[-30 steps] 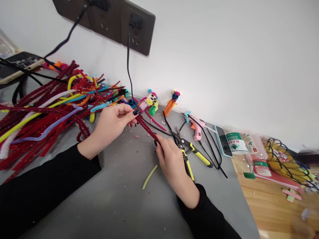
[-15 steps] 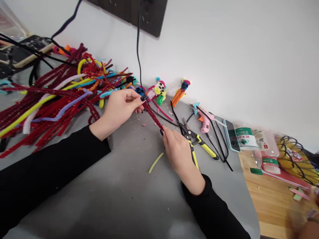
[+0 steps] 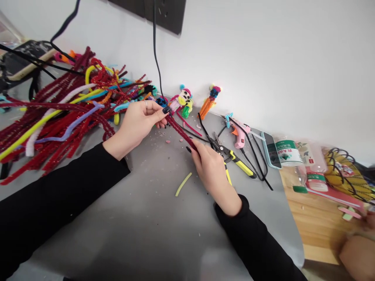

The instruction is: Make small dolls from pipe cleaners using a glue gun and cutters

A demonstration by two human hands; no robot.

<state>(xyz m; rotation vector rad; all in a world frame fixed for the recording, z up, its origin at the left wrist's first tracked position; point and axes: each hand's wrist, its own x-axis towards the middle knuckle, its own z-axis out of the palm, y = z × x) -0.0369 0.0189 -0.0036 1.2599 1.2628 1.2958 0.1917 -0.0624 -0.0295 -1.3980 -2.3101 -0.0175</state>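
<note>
Stem [image 3: 179, 128], fuzzy, dk red, spanning both hands above grey table [image 3: 164, 230]. L hand [image 3: 140, 119]: thumb + fingers pinched on its 10 o'clk end. R hand [image 3: 212, 169]: pinched nr its 4 o'clk end. Clk refs from stem: short yel-grn piece [image 3: 183, 184], 6. Figures: pink/wht figure [image 3: 176, 103], 12; orange figure [image 3: 208, 106], 1–2. Mixed-col. pile [image 3: 67, 121], 9. Blk/yel pliers [image 3: 222, 149], 4, partly hidden by R hand. Pink glue gun [image 3: 240, 137], 3. Phone [image 3: 272, 151], 3, further out; grn-label bottle [image 3: 288, 151] just beyond.
</note>
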